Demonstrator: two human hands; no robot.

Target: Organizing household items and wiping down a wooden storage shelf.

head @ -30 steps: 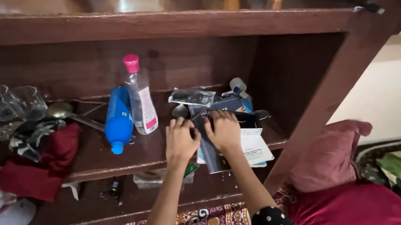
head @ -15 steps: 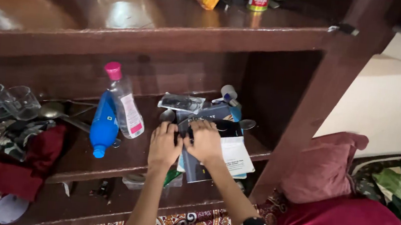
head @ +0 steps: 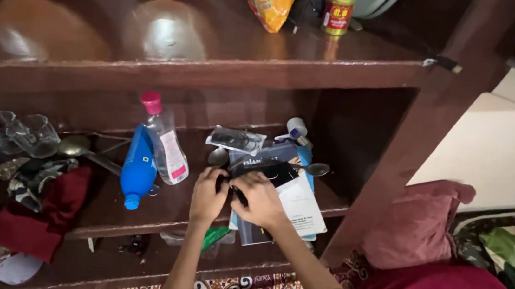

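Both hands meet over a small black object at the near edge of the middle shelf, right of centre. The left hand and the right hand each curl their fingers around it, pinching it between them just above a pile of papers and booklets.

To handle it well, the grip should stay low and close to the shelf, since the pile beneath overhangs the edge and looks ready to slide. Keeping the elbows in would also spare the blue bottle lying to the left and the clear bottle with a pink cap leaning behind it.

The black object is mostly covered by the fingers, so its kind and shape cannot be told. A spoon and a clear packet lie farther back, partly buried. The lower shelf is dark; the items there are hard to make out. The plates on the top shelf are cut off by the frame.
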